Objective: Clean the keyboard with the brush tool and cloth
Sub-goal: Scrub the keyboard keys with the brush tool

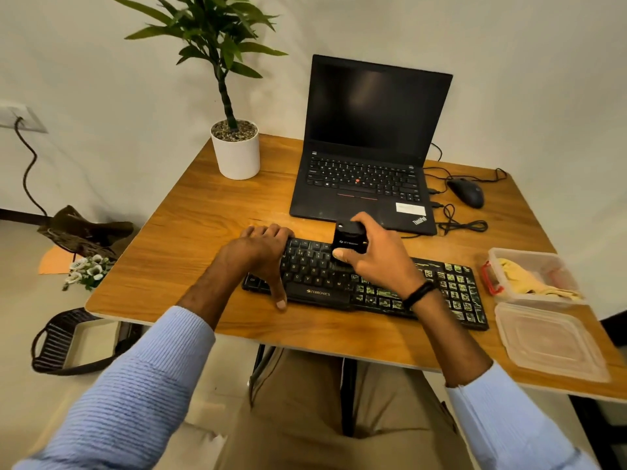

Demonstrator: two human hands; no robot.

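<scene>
2 hands: left (263, 254) holds keyboard (453, 291), right (378, 261) grips brush tool (349, 239).

A keyboard (451, 293) lies across the near half of a table (190, 239), directly in front of an open laptop (366, 178). The left hand (263, 252) holds the keyboard's left end, fingers over its far edge and thumb at its near edge. The right hand (373, 256) grips a brush tool (349, 239) set on the keys near the middle. 1 potted plant (237, 154) stands at the far left corner, left of the laptop; a mouse (466, 192) sits to the laptop's right. Right of the keyboard, a container (543, 259) holds a cloth (529, 279), with its lid (549, 340) lying just in front of it.
</scene>
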